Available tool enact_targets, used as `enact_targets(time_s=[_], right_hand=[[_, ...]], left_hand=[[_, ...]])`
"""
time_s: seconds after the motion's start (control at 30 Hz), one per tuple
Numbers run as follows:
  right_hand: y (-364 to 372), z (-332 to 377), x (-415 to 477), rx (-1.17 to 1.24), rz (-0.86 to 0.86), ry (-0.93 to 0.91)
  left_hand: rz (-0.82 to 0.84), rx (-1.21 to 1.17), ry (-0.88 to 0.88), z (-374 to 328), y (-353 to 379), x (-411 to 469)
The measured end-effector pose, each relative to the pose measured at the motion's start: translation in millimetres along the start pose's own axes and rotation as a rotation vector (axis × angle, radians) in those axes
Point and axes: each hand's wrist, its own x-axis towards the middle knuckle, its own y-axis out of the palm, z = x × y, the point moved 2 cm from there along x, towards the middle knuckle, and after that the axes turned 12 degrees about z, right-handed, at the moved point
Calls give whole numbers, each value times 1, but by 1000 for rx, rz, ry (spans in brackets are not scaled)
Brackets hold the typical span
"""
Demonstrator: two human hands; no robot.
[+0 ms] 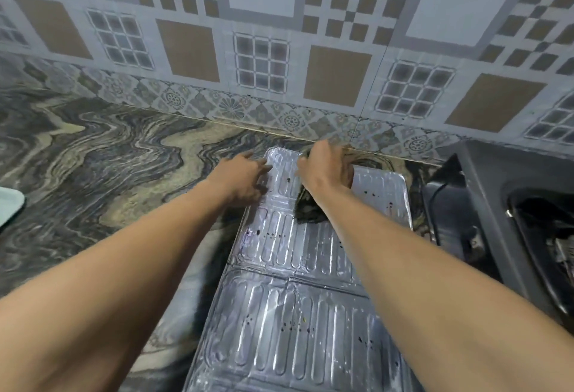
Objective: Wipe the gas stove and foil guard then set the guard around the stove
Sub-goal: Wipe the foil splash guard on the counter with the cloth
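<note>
Foil guard (295, 314): lies flat on the marbled bench (93, 158), far end close to the tiled wall (279, 50).
Left hand (242, 179): fingers spread, pressing the guard's far-left edge.
Right hand (326, 168): grips a dark cloth (306, 208) on the guard's far end.
Stove (497, 205): just right of the guard.
Pale cloth (9, 205): at the far left edge, well apart from the guard.

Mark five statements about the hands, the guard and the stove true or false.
1. The guard lies flat on the counter. True.
2. The right hand holds a dark cloth against the guard. True.
3. The left hand grips the stove. False: its spread fingers rest on the guard's left edge, and nothing touches the stove.
4. The guard stands around the stove. False: it lies on the counter to the stove's left.
5. Dark specks show on the guard. True.
</note>
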Motion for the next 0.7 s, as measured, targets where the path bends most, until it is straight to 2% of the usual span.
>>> enact_targets(time_s=[0.2, 0.43, 0.7], right_hand=[[31, -1, -4, -67, 45, -100], [60, -21, -24, -116, 32, -216], [80, -12, -19, -224, 371, -231]], left_hand=[[92, 101, 24, 10, 12, 10], [88, 121, 43, 17, 15, 16], [83, 103, 59, 18, 16, 16]])
